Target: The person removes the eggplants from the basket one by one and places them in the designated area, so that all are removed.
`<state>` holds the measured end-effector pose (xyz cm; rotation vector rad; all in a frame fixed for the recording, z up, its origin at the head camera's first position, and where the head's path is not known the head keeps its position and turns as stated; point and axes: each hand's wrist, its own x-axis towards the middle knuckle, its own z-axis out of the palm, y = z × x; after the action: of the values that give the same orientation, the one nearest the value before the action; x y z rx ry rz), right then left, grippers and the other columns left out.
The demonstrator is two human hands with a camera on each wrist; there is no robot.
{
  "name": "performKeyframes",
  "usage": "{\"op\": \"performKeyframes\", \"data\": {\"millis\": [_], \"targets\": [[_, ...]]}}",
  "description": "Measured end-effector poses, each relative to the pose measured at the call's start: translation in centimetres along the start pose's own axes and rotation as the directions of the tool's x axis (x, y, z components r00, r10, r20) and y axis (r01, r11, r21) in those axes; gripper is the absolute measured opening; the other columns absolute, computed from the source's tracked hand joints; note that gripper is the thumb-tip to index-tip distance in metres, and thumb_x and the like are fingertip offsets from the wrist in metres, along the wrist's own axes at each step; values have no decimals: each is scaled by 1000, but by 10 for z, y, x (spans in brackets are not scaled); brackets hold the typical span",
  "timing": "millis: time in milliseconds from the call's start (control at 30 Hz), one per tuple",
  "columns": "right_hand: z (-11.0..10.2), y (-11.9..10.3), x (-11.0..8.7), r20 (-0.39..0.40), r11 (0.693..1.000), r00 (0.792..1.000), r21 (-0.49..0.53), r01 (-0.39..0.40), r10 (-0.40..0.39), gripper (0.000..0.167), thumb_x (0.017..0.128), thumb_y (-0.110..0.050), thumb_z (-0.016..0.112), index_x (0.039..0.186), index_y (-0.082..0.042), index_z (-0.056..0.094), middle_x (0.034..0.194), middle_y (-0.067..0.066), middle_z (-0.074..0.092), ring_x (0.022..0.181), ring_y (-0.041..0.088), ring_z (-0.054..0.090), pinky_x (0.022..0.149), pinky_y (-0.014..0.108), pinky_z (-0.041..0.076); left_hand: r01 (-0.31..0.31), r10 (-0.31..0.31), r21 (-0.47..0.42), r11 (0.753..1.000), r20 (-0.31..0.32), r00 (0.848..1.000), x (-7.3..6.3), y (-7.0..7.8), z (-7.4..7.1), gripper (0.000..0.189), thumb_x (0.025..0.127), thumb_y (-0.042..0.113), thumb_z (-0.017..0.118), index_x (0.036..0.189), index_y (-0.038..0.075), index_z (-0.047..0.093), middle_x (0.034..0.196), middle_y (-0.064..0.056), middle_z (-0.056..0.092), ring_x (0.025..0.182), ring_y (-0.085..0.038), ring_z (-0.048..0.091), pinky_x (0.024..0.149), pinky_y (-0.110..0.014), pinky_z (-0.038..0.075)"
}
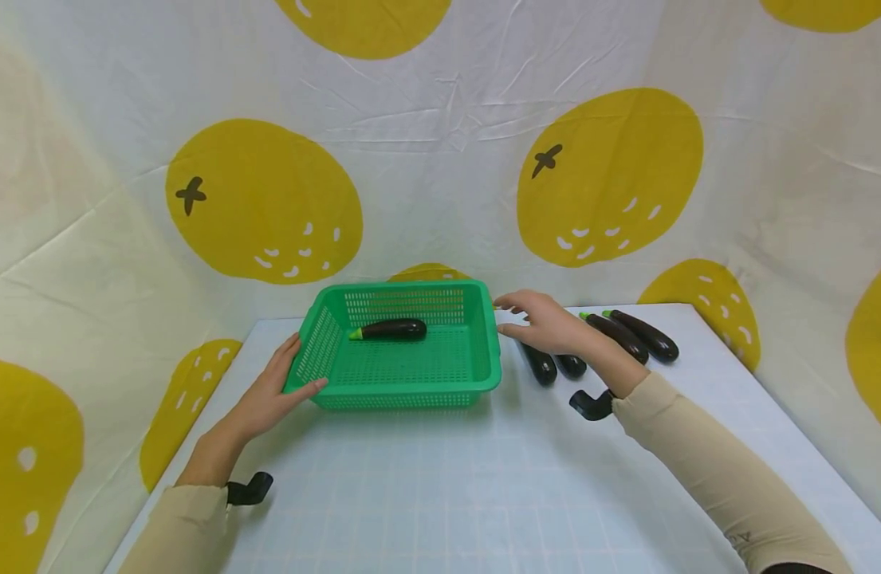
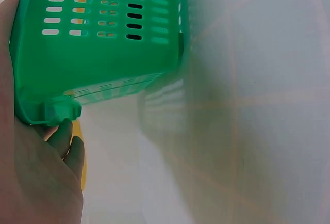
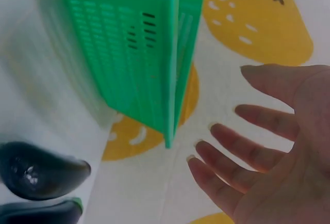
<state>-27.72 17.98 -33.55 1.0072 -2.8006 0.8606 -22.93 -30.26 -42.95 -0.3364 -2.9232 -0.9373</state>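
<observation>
A green plastic basket point(image 1: 404, 391) with slotted walls stands near the back of the table, and one dark eggplant point(image 1: 393, 329) lies inside it. My left hand point(image 1: 268, 392) grips the basket's left rim, thumb over the top edge and the other fingers on the outside. In the left wrist view, fingertips curl beneath the rim at a basket corner point(image 2: 62, 111). Just off the basket's right side, my right hand point(image 1: 544, 323) hangs with fingers spread and holds nothing. The right wrist view shows a gap between those fingers point(image 3: 227, 177) and the basket wall point(image 3: 124, 53).
Two eggplants point(image 1: 540, 365) lie partly hidden below my right hand. Farther right, two more eggplants point(image 1: 644, 335) rest side by side on the pale checked tabletop point(image 1: 469, 486). A white cloth point(image 1: 440, 191) with yellow fruit prints hangs behind and around the table.
</observation>
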Motion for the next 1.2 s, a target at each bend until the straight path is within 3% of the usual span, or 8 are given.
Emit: {"op": "performKeyframes", "data": {"millis": [333,633,800,1033,1200], "targets": [[17,-14,38,92,996,994,79,51,-58,45,107,-24,56,143,2,54,142,20,58,123,37,59,100,51,51,3,-3,6,1000,0,1000,-2,-1,-2,103,97,59,61,165,8,4,172,-14,1,153,-47,13,111,-76,21],[28,-31,88,207,997,976,35,64,-70,51,107,-31,56,147,-1,51,142,18,59,126,34,59,103,47,49,4,-4,-22,1000,1,1000,-1,0,-2,102,96,59,62,166,10,4,172,-11,1,154,-46,13,112,-76,21],[41,-38,115,285,997,956,11,71,-71,55,107,-33,56,152,-2,45,146,20,54,131,36,55,106,47,47,4,-4,1,1000,-7,1000,-3,1,-2,102,97,59,61,165,9,5,172,-12,2,154,-46,13,112,-76,21],[65,-40,144,377,999,926,-31,19,-6,62,104,-26,63,156,-5,38,158,15,42,142,33,45,113,45,41,-13,13,-22,1000,-6,1000,-2,1,0,101,97,58,62,165,8,6,172,-13,3,154,-45,13,112,-75,22],[89,-35,161,440,994,896,-110,-7,55,70,102,-23,66,160,-7,32,166,13,29,154,32,23,122,47,29,2,-2,-15,1000,-10,1000,-2,0,0,102,96,60,61,165,9,6,172,-11,2,154,-44,13,113,-75,22]]}}
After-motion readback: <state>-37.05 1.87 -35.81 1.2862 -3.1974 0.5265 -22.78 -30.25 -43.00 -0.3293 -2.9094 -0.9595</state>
